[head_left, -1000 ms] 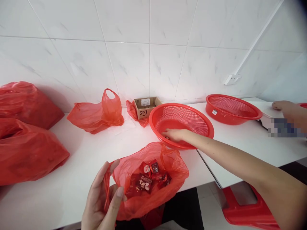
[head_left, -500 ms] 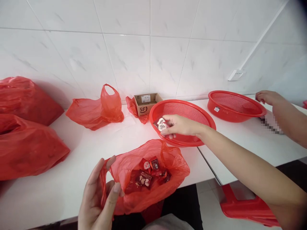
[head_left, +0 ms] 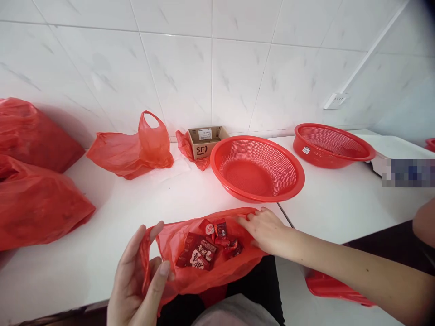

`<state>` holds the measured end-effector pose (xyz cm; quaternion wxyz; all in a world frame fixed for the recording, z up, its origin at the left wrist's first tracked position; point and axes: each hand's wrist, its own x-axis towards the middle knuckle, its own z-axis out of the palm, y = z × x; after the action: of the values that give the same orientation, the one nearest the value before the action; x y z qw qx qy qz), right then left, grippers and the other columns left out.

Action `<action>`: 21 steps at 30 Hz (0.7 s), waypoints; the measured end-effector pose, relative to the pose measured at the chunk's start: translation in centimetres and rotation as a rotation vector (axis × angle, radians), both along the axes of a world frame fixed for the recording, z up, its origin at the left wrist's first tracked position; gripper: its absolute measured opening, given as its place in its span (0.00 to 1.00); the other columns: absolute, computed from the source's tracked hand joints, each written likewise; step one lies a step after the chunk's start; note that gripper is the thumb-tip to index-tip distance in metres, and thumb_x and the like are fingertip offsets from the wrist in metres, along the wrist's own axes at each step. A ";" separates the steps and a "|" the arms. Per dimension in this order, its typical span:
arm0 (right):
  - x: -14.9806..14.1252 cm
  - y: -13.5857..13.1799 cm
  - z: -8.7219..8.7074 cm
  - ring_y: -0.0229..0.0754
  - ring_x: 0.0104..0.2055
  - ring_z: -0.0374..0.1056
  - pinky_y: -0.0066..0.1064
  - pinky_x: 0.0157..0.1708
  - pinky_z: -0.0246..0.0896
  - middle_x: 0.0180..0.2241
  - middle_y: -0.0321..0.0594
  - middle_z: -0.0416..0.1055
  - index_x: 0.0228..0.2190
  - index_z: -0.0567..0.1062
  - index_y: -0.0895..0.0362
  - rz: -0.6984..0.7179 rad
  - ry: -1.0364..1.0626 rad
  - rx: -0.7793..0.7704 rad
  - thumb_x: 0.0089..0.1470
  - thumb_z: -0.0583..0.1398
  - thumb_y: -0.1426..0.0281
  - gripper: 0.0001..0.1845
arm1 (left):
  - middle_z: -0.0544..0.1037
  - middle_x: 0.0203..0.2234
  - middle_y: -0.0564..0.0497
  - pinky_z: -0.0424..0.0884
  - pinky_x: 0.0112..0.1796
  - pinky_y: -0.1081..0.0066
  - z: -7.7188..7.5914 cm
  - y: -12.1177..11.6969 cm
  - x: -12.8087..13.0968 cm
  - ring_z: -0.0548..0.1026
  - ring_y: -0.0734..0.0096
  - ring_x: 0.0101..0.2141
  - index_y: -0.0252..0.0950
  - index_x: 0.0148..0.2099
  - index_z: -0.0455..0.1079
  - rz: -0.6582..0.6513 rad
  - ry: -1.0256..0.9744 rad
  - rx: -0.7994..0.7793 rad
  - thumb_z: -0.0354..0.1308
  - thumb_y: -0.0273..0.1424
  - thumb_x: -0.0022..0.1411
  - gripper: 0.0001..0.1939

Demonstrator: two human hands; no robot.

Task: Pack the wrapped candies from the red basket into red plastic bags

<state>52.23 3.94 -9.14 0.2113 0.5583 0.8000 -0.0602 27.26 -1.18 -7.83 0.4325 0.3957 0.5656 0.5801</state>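
Observation:
A thin red plastic bag (head_left: 210, 283) lies spread at the table's front edge with its mouth facing up. Inside it are several small wrapped snack packets (head_left: 197, 251), dark red with pale lettering, and some smaller shiny ones (head_left: 220, 230). The bag's left handle is hooked in the curled fingers of my left hand (head_left: 136, 280). On the opposite side, my right hand (head_left: 270, 232) has its fingers closed over the right rim of the same bag; some fingertips are hidden by the plastic. Just beyond stands a red perforated basket (head_left: 251, 176) with nothing in it.
A second red basket (head_left: 329, 156) stands back right. Near the wall are a small cardboard box (head_left: 204, 147) and a crumpled red bag (head_left: 136, 154). Full red bags (head_left: 44, 203) sit at left. A red stool (head_left: 336, 287) is below; another person's arm (head_left: 424, 222) shows at right.
My right hand has moved from above the basket down to the bag's right rim. The packet it held has left it, and another packet now lies in the bag. The other person's arm has drawn back.

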 end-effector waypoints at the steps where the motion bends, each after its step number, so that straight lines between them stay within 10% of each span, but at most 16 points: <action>1: 0.0 -0.1 -0.2 0.56 0.41 0.72 0.44 0.42 0.64 0.41 0.53 0.75 0.62 0.61 0.58 -0.009 0.015 0.033 0.44 0.68 0.66 0.45 | 0.69 0.59 0.52 0.76 0.34 0.78 -0.2 0.1 -0.1 0.73 0.62 0.48 0.53 0.63 0.62 -0.006 0.007 0.016 0.67 0.39 0.52 0.36; 7: -1.0 -0.9 0.1 0.47 0.34 0.71 0.36 0.31 0.66 0.49 0.53 0.68 0.66 0.50 0.48 0.030 0.138 0.404 0.53 0.61 0.73 0.44 | 0.69 0.59 0.56 0.71 0.28 0.82 2.6 1.6 0.2 0.69 0.80 0.26 0.52 0.63 0.63 0.049 0.093 0.287 0.64 0.31 0.56 0.33; 11: -1.3 -0.8 1.0 0.44 0.30 0.70 0.32 0.22 0.62 0.54 0.53 0.64 0.66 0.50 0.47 0.064 0.243 0.597 0.52 0.53 0.81 0.43 | 0.70 0.57 0.61 0.71 0.34 0.79 4.9 1.9 0.8 0.68 0.77 0.30 0.55 0.62 0.62 0.137 0.091 0.373 0.60 0.28 0.59 0.31; 21: 0.9 -5.3 4.9 0.43 0.50 0.70 0.35 0.47 0.69 0.50 0.38 0.73 0.60 0.60 0.43 -0.257 1.073 0.805 0.58 0.53 0.76 0.31 | 0.71 0.57 0.56 0.66 0.18 0.78 1.4 0.5 -0.9 0.70 0.77 0.25 0.57 0.60 0.65 0.053 0.053 0.243 0.66 0.34 0.52 0.33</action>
<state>53.11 -1.36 -4.20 -0.4475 0.5769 0.6814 -0.0511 26.40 -0.66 -6.47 0.3506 0.4454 0.5125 0.6450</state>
